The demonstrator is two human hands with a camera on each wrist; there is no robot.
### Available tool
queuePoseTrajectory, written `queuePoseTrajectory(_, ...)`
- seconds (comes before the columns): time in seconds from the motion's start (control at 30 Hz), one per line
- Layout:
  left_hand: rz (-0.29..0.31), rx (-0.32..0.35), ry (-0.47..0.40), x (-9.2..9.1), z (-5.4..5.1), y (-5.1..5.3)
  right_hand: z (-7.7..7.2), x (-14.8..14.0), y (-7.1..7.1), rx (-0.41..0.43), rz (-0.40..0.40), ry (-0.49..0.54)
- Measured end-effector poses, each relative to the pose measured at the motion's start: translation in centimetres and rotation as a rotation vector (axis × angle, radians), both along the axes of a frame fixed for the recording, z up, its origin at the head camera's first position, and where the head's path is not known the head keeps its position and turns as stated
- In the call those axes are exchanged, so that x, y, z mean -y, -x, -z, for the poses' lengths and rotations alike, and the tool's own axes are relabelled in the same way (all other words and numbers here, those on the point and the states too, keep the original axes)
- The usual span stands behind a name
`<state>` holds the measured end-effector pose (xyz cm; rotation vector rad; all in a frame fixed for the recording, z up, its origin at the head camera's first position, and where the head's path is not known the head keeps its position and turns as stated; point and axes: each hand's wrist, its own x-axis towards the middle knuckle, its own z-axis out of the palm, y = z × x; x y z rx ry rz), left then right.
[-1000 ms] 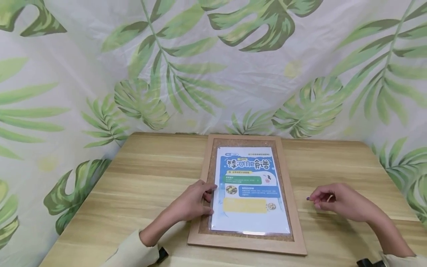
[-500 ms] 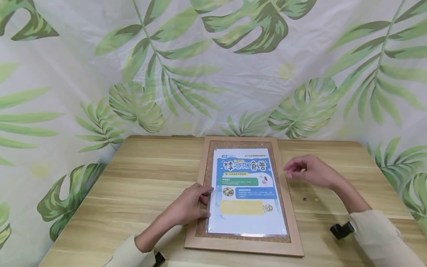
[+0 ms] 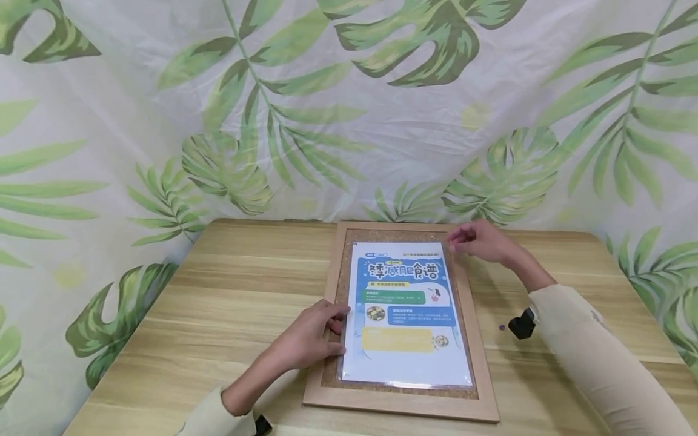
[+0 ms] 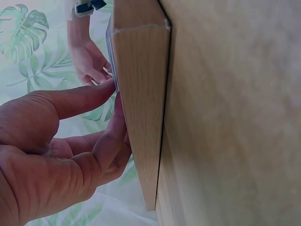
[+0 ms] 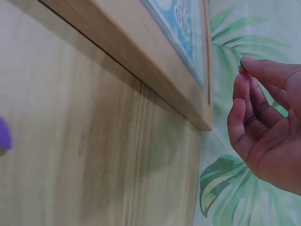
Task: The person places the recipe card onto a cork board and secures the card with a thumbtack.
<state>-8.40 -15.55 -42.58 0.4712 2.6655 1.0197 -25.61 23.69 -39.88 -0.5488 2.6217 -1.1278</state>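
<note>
A laminated poster [image 3: 403,367] with blue, green and yellow print lies on a cork board [image 3: 436,392] in a wooden frame [image 3: 398,409]. My left hand [image 3: 308,336] rests at the poster's left edge, index fingertip and thumb tip apart and touching it, as the left wrist view also shows from the side. My right hand [image 3: 482,243] is by the board's upper right corner, near the poster's top right corner. Between its thumb and index finger it pinches a small green thumbtack [image 5: 242,63], whose point shows in the right wrist view.
A small purple piece [image 3: 501,327], likely another tack, lies on the wooden table [image 3: 245,272] right of the frame. A black wrist camera [image 3: 521,325] on the right sleeve is close to it. A leaf-patterned cloth [image 3: 305,121] hangs behind the table.
My right hand has moved from the tabletop up and left to the board's upper right corner. A yellow piece seen beside the purple one is now hidden. My left hand has stayed put.
</note>
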Motion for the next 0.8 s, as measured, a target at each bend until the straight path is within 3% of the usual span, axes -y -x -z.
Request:
queuePoseTrajectory(0.33,-0.012,-0.001,-0.012,-0.4,-0.2,-0.1,1.0,0.3,2.4,0.044,0.027,-0.022)
queuePoseTrajectory(0.57,-0.021,0.012,-0.015,-0.3,-0.1,-0.3,2.2,0.5,3.4,0.103,0.027,0.029)
queuePoseTrajectory(0.8,-0.018,0.008,-0.014,-0.1,0.0,-0.3,2.3,0.9,3.8,0.109,0.035,0.017)
